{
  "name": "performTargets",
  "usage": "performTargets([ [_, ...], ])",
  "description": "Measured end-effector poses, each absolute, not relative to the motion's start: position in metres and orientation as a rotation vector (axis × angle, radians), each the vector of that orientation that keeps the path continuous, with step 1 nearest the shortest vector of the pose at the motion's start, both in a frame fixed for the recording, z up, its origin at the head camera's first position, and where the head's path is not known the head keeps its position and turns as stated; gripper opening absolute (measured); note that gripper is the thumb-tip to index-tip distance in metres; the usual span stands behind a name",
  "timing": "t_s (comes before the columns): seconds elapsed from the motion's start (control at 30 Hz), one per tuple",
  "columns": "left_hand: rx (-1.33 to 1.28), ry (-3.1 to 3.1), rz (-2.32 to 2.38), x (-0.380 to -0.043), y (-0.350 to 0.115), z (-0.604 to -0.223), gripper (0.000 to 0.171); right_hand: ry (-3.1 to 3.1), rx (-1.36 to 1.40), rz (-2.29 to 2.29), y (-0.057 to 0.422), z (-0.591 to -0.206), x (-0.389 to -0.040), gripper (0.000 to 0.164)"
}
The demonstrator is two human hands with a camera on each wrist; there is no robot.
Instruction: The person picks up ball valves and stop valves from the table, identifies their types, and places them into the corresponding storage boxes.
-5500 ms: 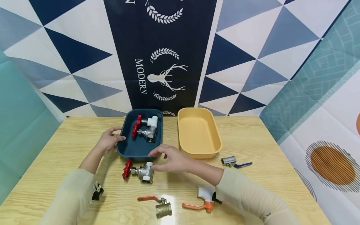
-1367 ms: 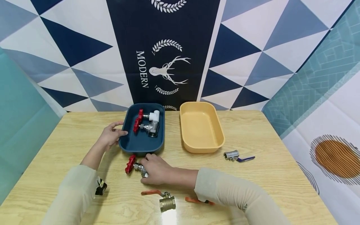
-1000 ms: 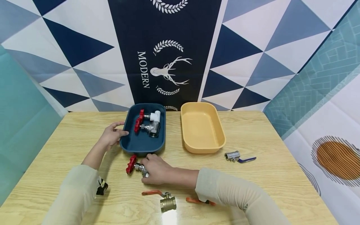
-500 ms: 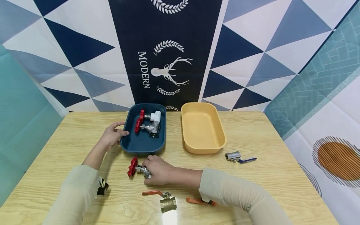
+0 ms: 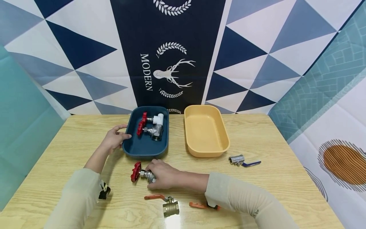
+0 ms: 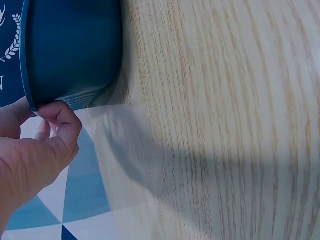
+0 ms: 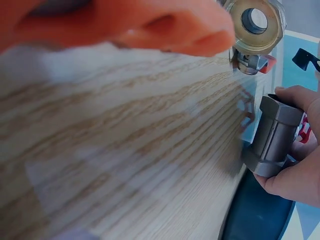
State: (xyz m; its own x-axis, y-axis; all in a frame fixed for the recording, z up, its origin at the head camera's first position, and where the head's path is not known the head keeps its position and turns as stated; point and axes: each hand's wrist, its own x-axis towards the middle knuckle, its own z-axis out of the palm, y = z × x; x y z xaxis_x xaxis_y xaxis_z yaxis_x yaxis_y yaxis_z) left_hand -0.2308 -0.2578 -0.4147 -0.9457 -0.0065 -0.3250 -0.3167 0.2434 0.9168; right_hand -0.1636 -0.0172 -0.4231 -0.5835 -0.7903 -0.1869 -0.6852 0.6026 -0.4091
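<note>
While a valve point(image 5: 148, 175) is gripped, sleeve point(image 5: 243, 197) and orange handle point(image 5: 198, 205) overlap.

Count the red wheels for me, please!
3. One red wheel at the back inside the blue bin, a second red wheel nearer inside it, and the third red wheel on the valve the right hand holds.

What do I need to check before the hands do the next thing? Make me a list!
1. Right hand holding the red-wheeled valve: ok.
2. Left hand gripping the blue bin: ok.
3. Bare space in the blue bin: ok, at its near end.
4. Orange handle in full view from the head: not ok, the right sleeve hides part.
5. Held valve lifted off the table: cannot tell.
</note>
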Motion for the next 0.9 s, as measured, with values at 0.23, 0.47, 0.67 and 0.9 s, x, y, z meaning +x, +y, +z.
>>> performTargets([
  [0.23,-0.287,2.273,1.758,-0.231,-0.258,-0.414,0.061,2.465,-1.185,-0.451,-0.017,-0.416,-0.164,0.053],
  [0.47,-0.287,2.264,1.760,-0.229,-0.257,-0.413,0.062,2.450,-1.174,-0.496,-0.016,-0.410,-0.164,0.053],
  [0.67,-0.285,2.281,1.749,-0.228,-0.257,-0.412,0.061,2.448,-1.150,-0.510,-0.016,-0.403,-0.167,0.054],
  [0.9,-0.281,2.287,1.752,-0.229,-0.257,-0.414,0.060,2.448,-1.176,-0.502,-0.014,-0.399,-0.166,0.054],
])
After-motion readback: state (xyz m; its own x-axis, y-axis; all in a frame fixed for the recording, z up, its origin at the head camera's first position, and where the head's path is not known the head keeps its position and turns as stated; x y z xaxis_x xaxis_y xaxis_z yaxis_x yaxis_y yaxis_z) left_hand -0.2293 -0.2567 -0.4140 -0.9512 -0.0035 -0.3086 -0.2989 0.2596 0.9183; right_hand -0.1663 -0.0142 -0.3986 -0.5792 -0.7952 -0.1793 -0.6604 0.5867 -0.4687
